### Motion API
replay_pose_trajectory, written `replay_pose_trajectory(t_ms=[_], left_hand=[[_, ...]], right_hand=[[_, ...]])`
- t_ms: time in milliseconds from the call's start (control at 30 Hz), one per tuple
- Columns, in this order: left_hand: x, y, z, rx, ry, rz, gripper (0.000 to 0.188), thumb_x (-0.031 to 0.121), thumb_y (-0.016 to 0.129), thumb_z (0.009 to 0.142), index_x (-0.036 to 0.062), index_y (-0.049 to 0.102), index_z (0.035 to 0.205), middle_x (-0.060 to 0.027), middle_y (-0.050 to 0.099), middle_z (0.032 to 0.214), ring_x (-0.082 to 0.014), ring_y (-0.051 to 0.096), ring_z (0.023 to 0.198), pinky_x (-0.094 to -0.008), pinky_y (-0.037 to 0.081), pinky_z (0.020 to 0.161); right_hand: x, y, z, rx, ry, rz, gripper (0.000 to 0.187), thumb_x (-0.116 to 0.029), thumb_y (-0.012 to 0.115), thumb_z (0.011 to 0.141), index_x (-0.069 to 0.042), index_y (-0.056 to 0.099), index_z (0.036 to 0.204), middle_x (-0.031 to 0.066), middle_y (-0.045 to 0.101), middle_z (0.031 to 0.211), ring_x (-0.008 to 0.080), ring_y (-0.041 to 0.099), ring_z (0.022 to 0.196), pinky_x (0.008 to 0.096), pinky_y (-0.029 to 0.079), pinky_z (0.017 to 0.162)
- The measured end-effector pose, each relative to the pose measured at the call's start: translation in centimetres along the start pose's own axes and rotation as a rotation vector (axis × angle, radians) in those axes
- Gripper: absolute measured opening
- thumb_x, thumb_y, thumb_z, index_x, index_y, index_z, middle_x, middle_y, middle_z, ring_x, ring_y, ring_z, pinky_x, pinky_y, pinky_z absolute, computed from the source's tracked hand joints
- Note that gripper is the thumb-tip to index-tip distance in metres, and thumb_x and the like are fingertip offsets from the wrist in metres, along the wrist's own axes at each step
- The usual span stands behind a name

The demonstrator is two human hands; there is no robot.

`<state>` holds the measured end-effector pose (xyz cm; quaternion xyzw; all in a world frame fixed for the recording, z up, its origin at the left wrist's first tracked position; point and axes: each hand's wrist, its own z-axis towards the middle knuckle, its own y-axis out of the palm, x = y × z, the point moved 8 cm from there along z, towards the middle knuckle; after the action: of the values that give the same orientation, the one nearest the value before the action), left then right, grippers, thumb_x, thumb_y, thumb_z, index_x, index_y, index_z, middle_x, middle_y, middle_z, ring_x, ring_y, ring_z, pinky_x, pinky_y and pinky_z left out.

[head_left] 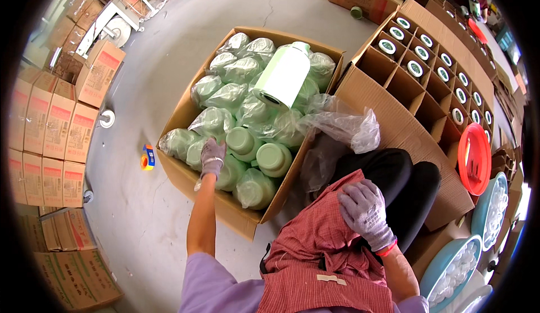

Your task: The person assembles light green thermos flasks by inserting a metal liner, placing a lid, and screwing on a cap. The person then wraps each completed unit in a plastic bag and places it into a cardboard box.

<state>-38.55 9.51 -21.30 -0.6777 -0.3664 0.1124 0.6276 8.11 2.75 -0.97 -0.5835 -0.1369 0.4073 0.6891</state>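
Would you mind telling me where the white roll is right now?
In the head view, the white roll lies tilted on the bagged green jars toward the far right of the open cardboard box, left of the divided carton.

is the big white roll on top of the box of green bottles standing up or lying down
Lying down. The white roll rests on its side across the bagged green bottles, its dark core opening facing the camera.

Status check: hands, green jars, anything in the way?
Left hand reaching into box, touching bagged green jars. Right hand empty, resting on lap. White roll lying on top of jars.
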Motion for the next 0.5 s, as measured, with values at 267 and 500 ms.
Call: replay_pose_trajectory(t_ms=[267,500], left_hand=[[4.1,2.5,-3.5,0.233,0.175,-0.306,0.104,0.027,0.089,0.066,0.0035,0.031,0.149,-0.0291,0.041,0.137,-0.0459,0.050,0.121,-0.0463,0.045,0.102],[4.3,-6.7,-4.8,0.268,0.267,-1.310,0.091,0.013,0.085,0.077,0.0050,0.033,0.151,-0.0134,0.051,0.134,-0.0264,0.055,0.115,-0.0352,0.048,0.098]], right_hand=[[-0.7,0.4,0.3,0.038,-0.031,0.004,0.026,-0.017,0.070,0.072,-0.007,0.066,0.096,0.0073,0.064,0.103,0.0262,0.061,0.100,0.0428,0.046,0.097],[0.4,0.0,-0.5,0.078,0.018,0.014,0.026,-0.018,0.071,0.073,-0.007,0.067,0.096,0.0067,0.064,0.104,0.0265,0.061,0.101,0.0437,0.046,0.098]])
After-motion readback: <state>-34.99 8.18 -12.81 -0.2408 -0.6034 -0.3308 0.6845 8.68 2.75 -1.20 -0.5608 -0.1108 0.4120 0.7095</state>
